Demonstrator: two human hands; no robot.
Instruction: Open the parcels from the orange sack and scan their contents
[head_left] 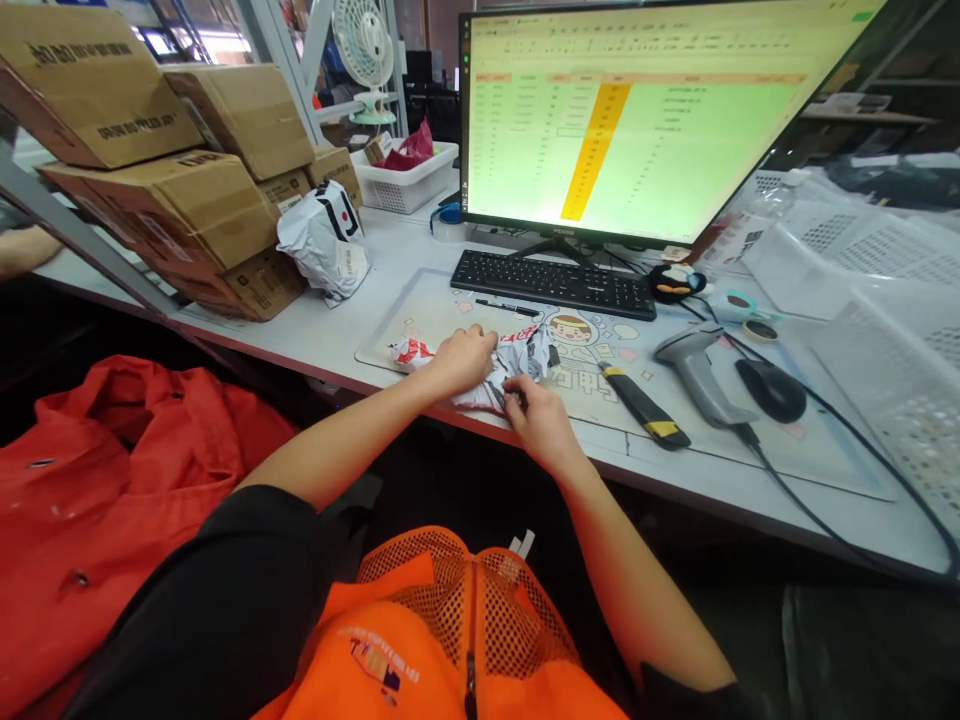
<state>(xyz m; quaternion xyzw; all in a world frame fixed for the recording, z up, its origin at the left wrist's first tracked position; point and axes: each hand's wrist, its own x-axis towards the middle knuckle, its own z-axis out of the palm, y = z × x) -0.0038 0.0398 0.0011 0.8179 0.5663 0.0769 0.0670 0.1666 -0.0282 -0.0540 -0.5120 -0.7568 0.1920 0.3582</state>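
Note:
A crumpled white plastic mailer bag with red print [517, 352] lies on the desk mat [420, 310] near the front edge of the table. My left hand [463, 360] rests on top of the bag with its fingers curled down on it. My right hand [534, 415] pinches the bag's near edge, fingers closed. Part of the bag is hidden under both hands.
Behind the bag are a black keyboard [555, 284], a pen [506, 307] and a large monitor [637, 120]. A black-yellow utility knife [645, 408], a barcode scanner [701, 372] and a mouse [771, 390] lie to the right. Cardboard boxes [187, 170] and a white parcel [326, 245] stand left. White baskets [892, 370] stand at the right.

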